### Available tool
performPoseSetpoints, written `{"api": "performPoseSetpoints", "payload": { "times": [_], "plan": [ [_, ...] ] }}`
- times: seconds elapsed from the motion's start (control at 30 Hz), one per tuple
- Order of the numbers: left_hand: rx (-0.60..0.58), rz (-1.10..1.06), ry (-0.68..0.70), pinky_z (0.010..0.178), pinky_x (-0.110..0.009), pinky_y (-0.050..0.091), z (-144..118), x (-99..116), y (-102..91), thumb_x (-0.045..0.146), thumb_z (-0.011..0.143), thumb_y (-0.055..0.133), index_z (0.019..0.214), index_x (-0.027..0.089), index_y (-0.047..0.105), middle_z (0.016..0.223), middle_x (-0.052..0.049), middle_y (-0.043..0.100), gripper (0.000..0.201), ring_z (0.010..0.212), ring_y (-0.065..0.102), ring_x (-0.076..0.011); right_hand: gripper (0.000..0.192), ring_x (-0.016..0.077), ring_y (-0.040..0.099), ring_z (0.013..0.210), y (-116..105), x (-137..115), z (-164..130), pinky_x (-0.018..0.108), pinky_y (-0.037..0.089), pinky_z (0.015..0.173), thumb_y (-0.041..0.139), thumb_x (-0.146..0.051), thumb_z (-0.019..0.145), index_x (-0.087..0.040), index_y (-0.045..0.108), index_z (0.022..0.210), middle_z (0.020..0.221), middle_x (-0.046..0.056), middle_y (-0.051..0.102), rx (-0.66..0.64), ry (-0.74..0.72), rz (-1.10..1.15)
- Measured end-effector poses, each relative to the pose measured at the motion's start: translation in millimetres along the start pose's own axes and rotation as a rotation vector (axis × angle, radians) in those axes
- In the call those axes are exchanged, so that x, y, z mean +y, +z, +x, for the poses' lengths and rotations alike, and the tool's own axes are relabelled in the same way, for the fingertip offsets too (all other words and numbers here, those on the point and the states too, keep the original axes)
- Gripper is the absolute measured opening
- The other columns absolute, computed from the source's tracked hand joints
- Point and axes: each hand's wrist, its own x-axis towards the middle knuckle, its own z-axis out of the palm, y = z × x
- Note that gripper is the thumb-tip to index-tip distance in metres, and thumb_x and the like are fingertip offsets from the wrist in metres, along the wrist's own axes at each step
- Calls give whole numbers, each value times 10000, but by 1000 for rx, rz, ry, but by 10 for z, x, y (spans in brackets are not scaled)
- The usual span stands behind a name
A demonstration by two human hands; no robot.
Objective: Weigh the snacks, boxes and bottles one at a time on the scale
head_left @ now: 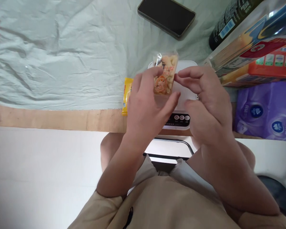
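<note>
A clear-wrapped snack packet (166, 74) with orange print and pale yellow pieces inside is over a white digital kitchen scale (186, 90). My left hand (144, 105) curls about the packet's left side, index fingertip on its face and thumb close to its lower right corner. At the packet's right edge are the fingertips of my right hand (209, 101), whose thumb stays apart from them. Buttons on the scale's black control panel (178, 119) show between my hands. Partly hidden behind my left hand lies a small yellow packet (127, 97).
A dark smartphone (166, 16) lies on the pale green cloth (73, 57). To the right stand a dark bottle (228, 25), a clear package with a red label (255, 41), an orange package (271, 65) and purple tissue packs (267, 111). The wooden table edge (62, 119) runs in front.
</note>
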Motion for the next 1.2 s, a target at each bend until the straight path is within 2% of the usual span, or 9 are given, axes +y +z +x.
{"api": "performPoseSetpoints", "payload": {
  "times": [0.1, 0.23, 0.4, 0.57, 0.73, 0.9, 1.0, 1.1, 1.2],
  "plan": [
    [113, -3, -5, 1103, -465, 548, 26, -16, -86, 350, 885, 837, 1177, 289, 583, 1259, -53, 653, 391, 1245, 652, -268, 587, 194, 627, 1438, 64, -118, 9, 523, 468, 1311, 434, -100, 768, -319, 571, 1294, 1377, -27, 674, -85, -50, 59],
    [217, 1, -24, 921, -370, 554, 97, -127, -344, 288, 837, 865, 1132, 276, 557, 1156, -30, 662, 425, 1072, 664, -217, 578, 180, 603, 1483, 130, -271, 29, 558, 424, 1365, 419, -117, 784, -342, 544, 1302, 1416, -51, 659, -226, -36, 87],
    [362, 236, -108, 797, -340, 543, 130, -340, -799, 171, 742, 845, 1143, 265, 547, 1081, 4, 682, 509, 935, 662, -180, 529, 218, 631, 1449, 131, -155, 45, 555, 462, 1322, 439, -121, 855, -309, 563, 1334, 1375, -26, 670, -87, -142, 117],
    [245, 478, -473, 931, -451, 572, 139, -378, -937, 141, 731, 791, 1218, 243, 609, 1113, -59, 683, 531, 1051, 676, -259, 516, 218, 684, 1365, 94, 20, 80, 512, 520, 1246, 456, -99, 871, -296, 599, 1326, 1304, -19, 672, -28, -212, 111],
    [136, 490, -590, 964, -493, 554, 176, -340, -870, 184, 709, 838, 1103, 276, 644, 1088, -70, 669, 449, 1044, 673, -295, 471, 243, 695, 1332, 54, -4, 92, 552, 512, 1234, 468, -121, 880, -261, 639, 1296, 1282, 18, 676, 10, -169, 122],
    [102, 436, -550, 892, -461, 519, 178, -341, -863, 324, 861, 773, 959, 258, 691, 1008, -59, 691, 144, 957, 656, -251, 475, 241, 712, 1269, 1, 43, 137, 530, 552, 1152, 471, -139, 851, -245, 664, 1272, 1246, 28, 697, 65, -174, 123],
    [222, 397, -475, 856, -429, 508, 179, -372, -857, 355, 892, 785, 919, 243, 717, 1071, -59, 694, 134, 949, 642, -217, 480, 225, 733, 1162, -66, 164, 194, 479, 579, 1052, 496, -125, 807, -247, 715, 1216, 1181, 28, 705, 150, -213, 181],
    [354, 258, -174, 783, -380, 489, 153, -353, -761, 272, 907, 786, 881, 217, 686, 988, -44, 665, 116, 905, 608, -182, 474, 201, 739, 1025, -163, 273, 227, 407, 577, 905, 510, -87, 753, -259, 772, 1109, 1045, 33, 710, 280, -212, 204],
    [293, 77, 195, 717, -353, 470, 104, -239, -535, 220, 986, 684, 852, 220, 626, 831, -10, 616, 146, 809, 594, -153, 437, 180, 732, 928, -255, 322, 206, 358, 554, 816, 523, -61, 720, -241, 771, 1032, 936, 35, 731, 357, -109, 155]
  ]
}}
